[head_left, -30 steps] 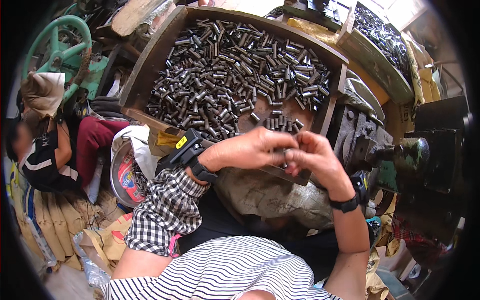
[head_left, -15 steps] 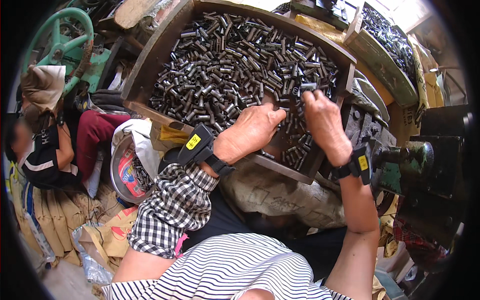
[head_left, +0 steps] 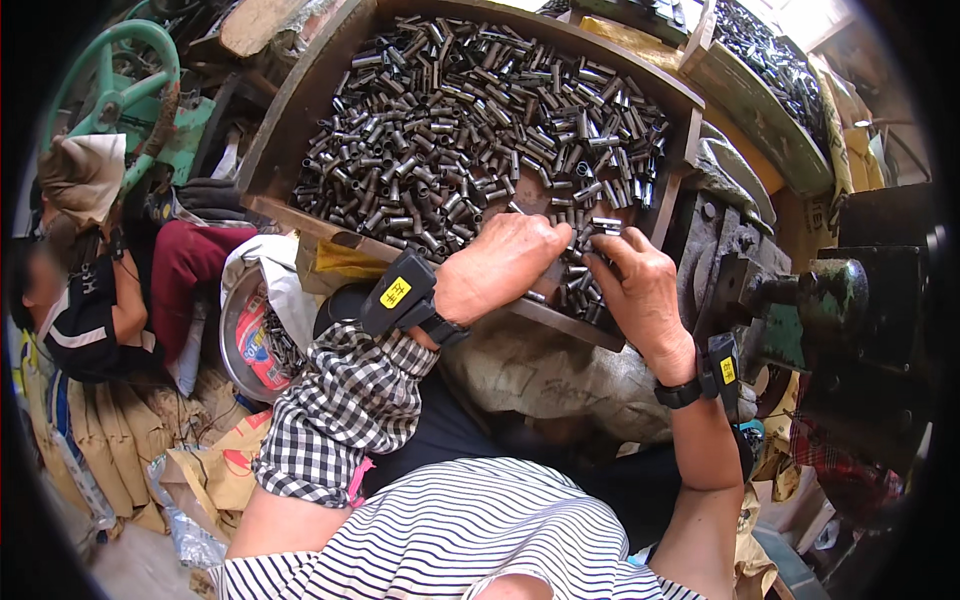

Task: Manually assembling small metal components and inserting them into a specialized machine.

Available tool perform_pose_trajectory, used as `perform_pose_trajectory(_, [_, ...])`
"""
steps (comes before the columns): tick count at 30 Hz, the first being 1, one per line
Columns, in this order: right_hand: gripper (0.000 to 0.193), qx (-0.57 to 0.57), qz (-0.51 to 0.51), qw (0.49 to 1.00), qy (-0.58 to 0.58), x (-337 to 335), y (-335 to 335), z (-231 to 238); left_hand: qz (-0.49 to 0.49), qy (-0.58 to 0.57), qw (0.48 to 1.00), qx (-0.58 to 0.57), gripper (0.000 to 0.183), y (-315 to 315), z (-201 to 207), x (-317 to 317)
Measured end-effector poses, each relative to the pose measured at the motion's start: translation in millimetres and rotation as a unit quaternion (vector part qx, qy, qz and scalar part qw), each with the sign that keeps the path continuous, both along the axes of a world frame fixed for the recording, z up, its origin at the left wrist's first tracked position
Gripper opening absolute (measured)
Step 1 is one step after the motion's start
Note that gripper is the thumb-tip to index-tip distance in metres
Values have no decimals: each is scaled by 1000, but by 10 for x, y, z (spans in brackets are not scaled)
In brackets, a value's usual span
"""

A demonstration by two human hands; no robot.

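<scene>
Many short dark metal tubes lie heaped in a wooden tray before me. My left hand reaches over the tray's near edge, fingers curled and pinched together; what they hold, if anything, is hidden. Just to its right, my right hand bends its thumb and fingers around a shiny metal tube, low over the near right corner. Loose tubes lie beneath and between the two hands. A black band with a yellow label sits on each wrist.
At the left, a metal basin holds more tubes and a red packet. Beyond it another person sits near a green handwheel. A dark machine stands close on my right. Another tube-filled wooden box is at the far right.
My right hand has come down toward me from the pile, with a shiny tube at its fingertips. My left hand has stayed nearly in place. The view has shifted slightly.
</scene>
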State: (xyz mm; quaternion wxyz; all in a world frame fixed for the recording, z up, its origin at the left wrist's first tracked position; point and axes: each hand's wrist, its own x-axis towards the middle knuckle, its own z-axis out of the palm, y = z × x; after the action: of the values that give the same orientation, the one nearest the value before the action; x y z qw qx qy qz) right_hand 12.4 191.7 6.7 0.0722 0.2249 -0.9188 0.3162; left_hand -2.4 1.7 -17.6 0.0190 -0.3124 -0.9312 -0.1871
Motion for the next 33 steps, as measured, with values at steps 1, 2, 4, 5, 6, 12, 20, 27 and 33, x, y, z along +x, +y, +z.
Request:
perform_pose_trajectory(1, [17, -22, -13, 1000, -7, 2, -2, 10, 0, 0, 1000, 1, 10, 6, -16, -2])
perform_pose_trajectory(2, [18, -38, -9, 999, 2, -12, 17, 24, 3, -30, 1000, 0, 14, 14, -31, -3])
perform_pose_trajectory(4, [17, -106, -45, 987, -109, 34, 19, 86, 24, -66, 996, 50, 18, 9, -24, -6])
perform_pose_trajectory(5, [17, -172, -81, 957, -219, 56, 23, 102, 26, -66, 996, 50, 18, -3, -17, -4])
perform_pose_trajectory(6, [17, -287, -84, 914, -273, 74, 35, 51, 32, -102, 990, 96, 18, -1, 34, -5])
perform_pose_trajectory(12, [16, -253, -48, 952, -168, 265, 122, 38, 49, -441, 783, 436, 10, 90, 202, -6])
perform_pose_trajectory(20, [16, -494, -91, 786, -361, 385, 205, -13, 42, -482, 741, 465, 12, 259, 102, 53])
perform_pose_trajectory(27, [17, -519, -81, 764, -373, 302, 306, 22, 6, -468, 767, 439, 13, 332, 142, 62])
perform_pose_trajectory(33, [17, -521, -81, 767, -367, 281, 271, 7, 29, -527, 724, 445, 12, 280, 224, 52])
